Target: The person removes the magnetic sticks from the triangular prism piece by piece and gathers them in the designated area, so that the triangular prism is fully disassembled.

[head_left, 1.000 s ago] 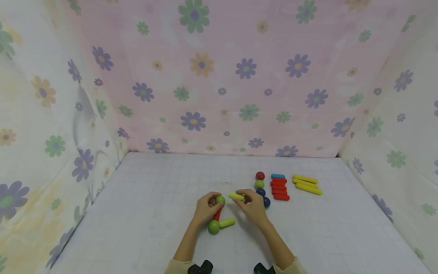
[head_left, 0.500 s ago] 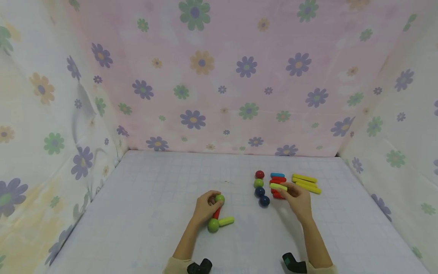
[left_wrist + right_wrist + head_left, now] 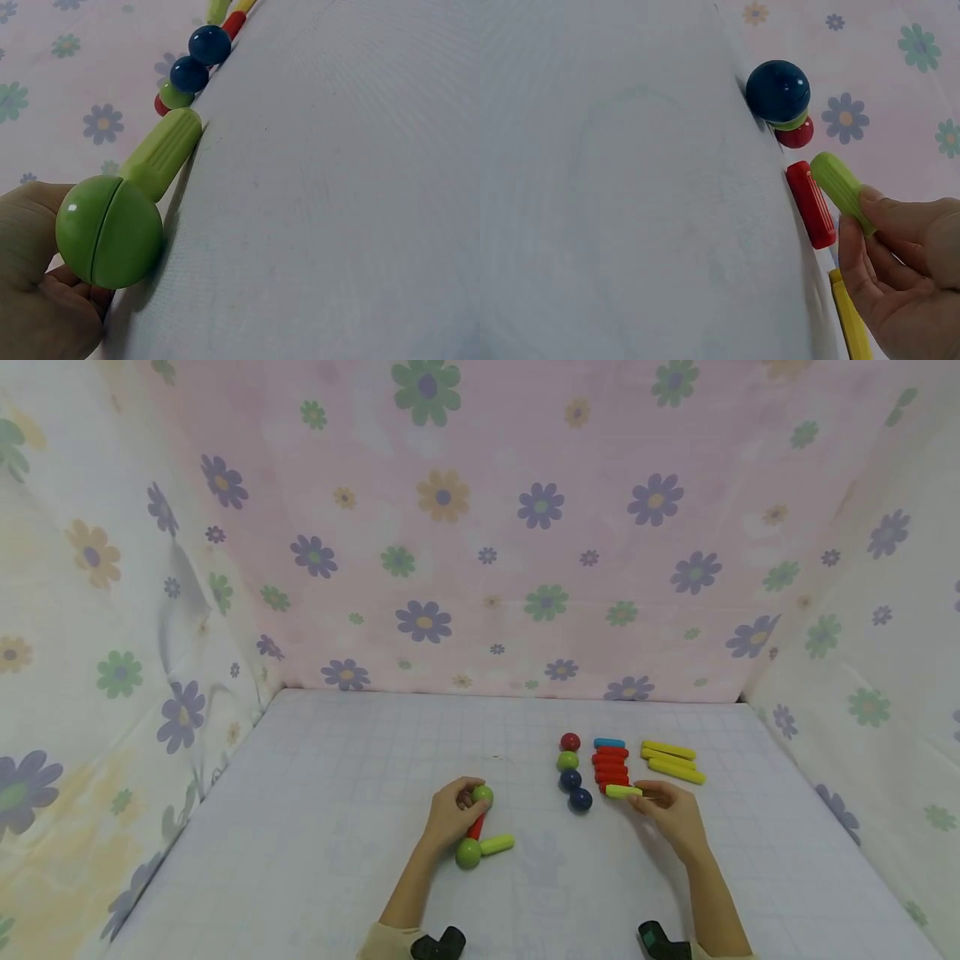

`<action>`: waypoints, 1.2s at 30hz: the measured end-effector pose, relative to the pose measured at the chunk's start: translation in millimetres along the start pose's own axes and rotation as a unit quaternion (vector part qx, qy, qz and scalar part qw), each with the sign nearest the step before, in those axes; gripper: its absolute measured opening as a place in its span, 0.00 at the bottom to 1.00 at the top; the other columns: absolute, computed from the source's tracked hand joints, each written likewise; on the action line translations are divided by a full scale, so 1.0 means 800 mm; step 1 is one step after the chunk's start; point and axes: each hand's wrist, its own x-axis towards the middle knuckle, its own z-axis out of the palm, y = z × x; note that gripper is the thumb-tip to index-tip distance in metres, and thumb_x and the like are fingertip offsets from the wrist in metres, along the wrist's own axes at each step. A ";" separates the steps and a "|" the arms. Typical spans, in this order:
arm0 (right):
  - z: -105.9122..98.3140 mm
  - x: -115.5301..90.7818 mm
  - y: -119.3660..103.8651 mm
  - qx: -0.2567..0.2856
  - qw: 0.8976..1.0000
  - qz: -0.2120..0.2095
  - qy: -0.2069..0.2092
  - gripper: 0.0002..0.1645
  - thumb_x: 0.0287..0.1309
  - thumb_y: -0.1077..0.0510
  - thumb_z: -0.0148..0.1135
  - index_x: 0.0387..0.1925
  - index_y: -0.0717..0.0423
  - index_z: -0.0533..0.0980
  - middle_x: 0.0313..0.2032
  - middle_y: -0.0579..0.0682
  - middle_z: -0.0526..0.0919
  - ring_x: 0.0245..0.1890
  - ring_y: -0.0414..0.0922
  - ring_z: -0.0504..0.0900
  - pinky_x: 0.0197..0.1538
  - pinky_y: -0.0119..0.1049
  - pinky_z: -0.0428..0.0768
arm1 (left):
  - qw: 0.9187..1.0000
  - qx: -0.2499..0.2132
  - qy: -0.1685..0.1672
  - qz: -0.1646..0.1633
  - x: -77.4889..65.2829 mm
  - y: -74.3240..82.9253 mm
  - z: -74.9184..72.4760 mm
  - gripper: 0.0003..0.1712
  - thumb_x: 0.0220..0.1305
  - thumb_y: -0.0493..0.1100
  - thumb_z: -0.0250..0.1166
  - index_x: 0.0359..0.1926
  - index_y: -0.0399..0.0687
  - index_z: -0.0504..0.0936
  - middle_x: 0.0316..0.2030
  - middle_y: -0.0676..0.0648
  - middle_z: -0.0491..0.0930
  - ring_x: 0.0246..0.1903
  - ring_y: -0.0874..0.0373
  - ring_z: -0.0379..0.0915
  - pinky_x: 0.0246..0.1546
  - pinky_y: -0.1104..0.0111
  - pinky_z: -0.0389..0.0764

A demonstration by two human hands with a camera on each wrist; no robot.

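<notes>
My left hand [image 3: 452, 814] grips the green ball [image 3: 482, 794] at the far end of a joined piece. From that ball a red rod [image 3: 476, 828] runs to a nearer green ball [image 3: 468, 853], which has a lime-green rod [image 3: 497, 844] sticking out to the right. In the left wrist view the near ball [image 3: 109, 232] and its ribbed rod [image 3: 163, 154] hide most of the fingers. My right hand [image 3: 672, 817] pinches another lime-green rod [image 3: 842, 189] by one end between thumb and fingers, close beside the nearest of the red rods [image 3: 811, 205].
A column of balls, red [image 3: 570, 742], green [image 3: 567, 762] and two dark blue [image 3: 581, 800], stands left of the stacked red rods [image 3: 611, 764]. A blue rod [image 3: 609, 743] lies behind these, and yellow rods [image 3: 672, 760] lie to their right. Flowered cloth [image 3: 480, 527] walls the table.
My right hand has carried the lime-green rod rightward from beside the left hand, over the red rods, then back toward me to their near end. The left hand keeps its grip in place.
</notes>
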 end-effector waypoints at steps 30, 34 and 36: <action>0.016 0.008 0.019 -0.018 1.000 0.014 -0.003 0.25 0.60 0.54 0.61 0.54 0.65 0.73 0.51 0.63 0.76 0.43 0.49 0.79 0.37 0.21 0.74 | 1.000 -0.004 0.001 0.004 -0.002 0.001 0.000 0.17 0.55 0.37 0.66 0.47 0.36 0.79 0.32 0.45 0.77 0.29 0.61 0.67 0.28 0.76 0.68; 0.018 0.006 0.014 -0.034 0.999 0.006 -0.002 0.22 0.60 0.57 0.60 0.53 0.65 0.73 0.51 0.65 0.75 0.44 0.53 0.79 0.38 0.26 0.76 | 1.000 -0.004 0.002 0.004 -0.002 0.002 0.000 0.18 0.55 0.37 0.66 0.47 0.36 0.79 0.33 0.44 0.77 0.30 0.60 0.67 0.29 0.76 0.69; 0.019 0.005 0.011 -0.054 0.998 0.001 -0.007 0.21 0.60 0.58 0.60 0.53 0.63 0.74 0.52 0.65 0.73 0.46 0.55 0.77 0.41 0.33 0.78 | 1.000 -0.005 0.001 0.002 -0.003 0.002 0.000 0.18 0.56 0.37 0.66 0.47 0.36 0.79 0.33 0.45 0.76 0.30 0.60 0.67 0.29 0.76 0.69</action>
